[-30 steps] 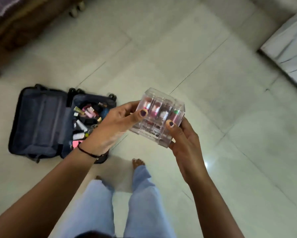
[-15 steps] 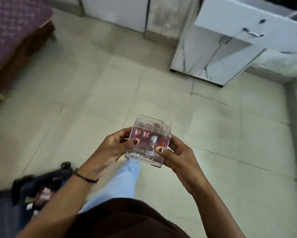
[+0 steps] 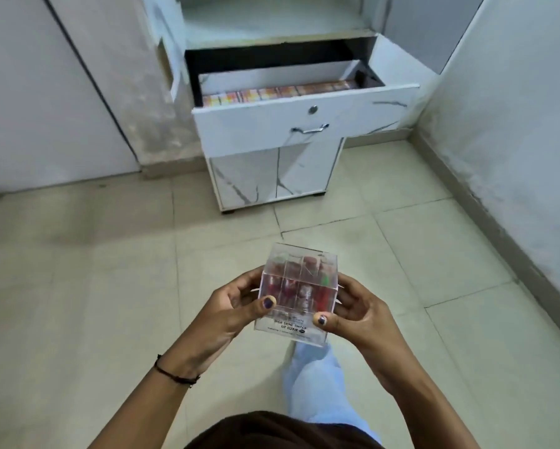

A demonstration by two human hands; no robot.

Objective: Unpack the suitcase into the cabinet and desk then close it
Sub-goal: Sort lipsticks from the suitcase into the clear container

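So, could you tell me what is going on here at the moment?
A person holds a clear box of lip tints between the left hand and the right hand, above a tiled floor. Ahead is a white cabinet with its drawer pulled open. The box is not yet put away.

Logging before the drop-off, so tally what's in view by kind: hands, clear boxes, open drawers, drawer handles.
hands: 2 (left hand, right hand)
clear box: 1
open drawer: 1
drawer handle: 1
Total: 5
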